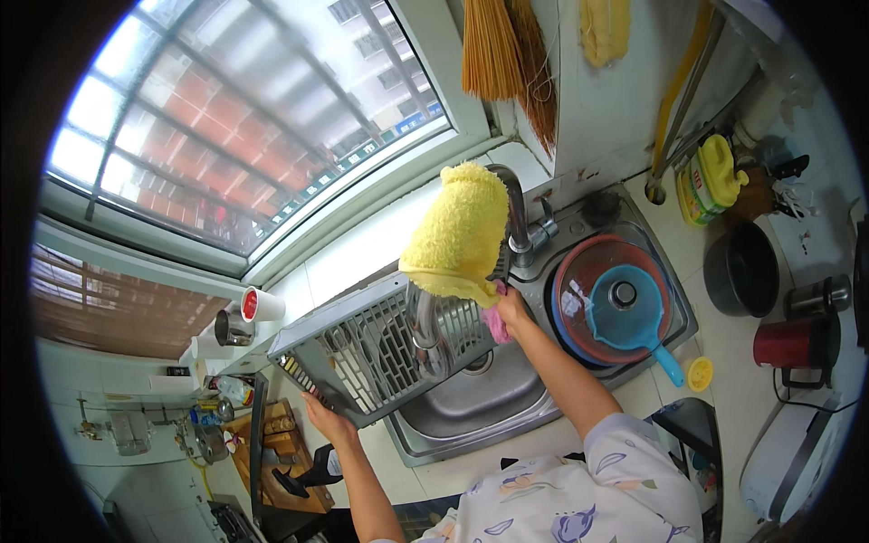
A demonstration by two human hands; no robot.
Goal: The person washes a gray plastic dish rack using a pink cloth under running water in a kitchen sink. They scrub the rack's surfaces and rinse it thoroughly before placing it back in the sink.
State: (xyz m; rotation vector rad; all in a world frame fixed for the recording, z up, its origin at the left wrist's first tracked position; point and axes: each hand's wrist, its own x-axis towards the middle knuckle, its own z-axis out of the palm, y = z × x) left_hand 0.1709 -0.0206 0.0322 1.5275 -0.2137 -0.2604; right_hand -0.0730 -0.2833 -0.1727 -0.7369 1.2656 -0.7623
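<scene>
A grey slotted rack or drawer-like tray is tilted over the left basin of a steel sink. My left hand grips its lower left end at the slotted side wall. My right hand is at the tray's right end, closed on a pink cloth. A yellow fluffy cloth hangs over the curved chrome faucet, just above my right hand. The faucet's spout end comes down over the tray. Part of the tray is hidden behind the spout and the yellow cloth.
In the right basin sit a red basin and a blue strainer with a handle. Along the right counter stand a yellow detergent bottle, a black pot and a red kettle. Cups line the sill; a spray bottle lies lower left.
</scene>
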